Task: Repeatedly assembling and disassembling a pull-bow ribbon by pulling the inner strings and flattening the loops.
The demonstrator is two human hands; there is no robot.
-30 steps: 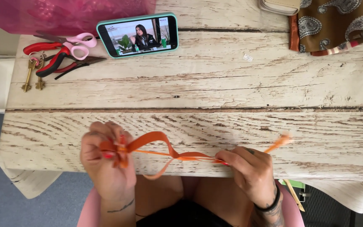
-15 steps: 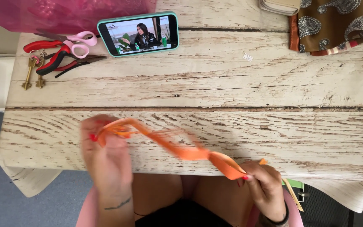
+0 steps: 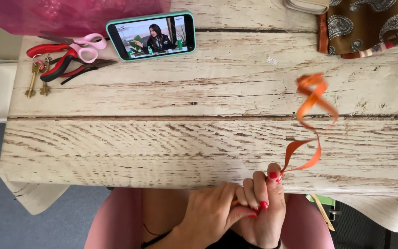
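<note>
My two hands meet at the table's near edge, pressed together. My right hand [image 3: 269, 216] pinches the lower end of an orange ribbon [image 3: 310, 99] between red-nailed fingertips. My left hand [image 3: 210, 214] wraps against it from the left, and a small bit of orange shows between the two. From the fingertips the ribbon rises to the right in loose curls over the white wood-grain table [image 3: 171, 138]. Its upper end is blurred in the air.
At the far left lie pink-handled scissors [image 3: 86, 44], red-handled pliers [image 3: 56, 62] and brass keys [image 3: 35, 78]. A phone in a teal case [image 3: 150, 35] shows a video. Pink netting [image 3: 70, 11] lies at the back, brown paisley cloth [image 3: 365, 25] at the back right.
The ribbon, stretched between my spread hands before, now flicks up to the right. My left hand has moved right to join my right hand at the table's edge.
</note>
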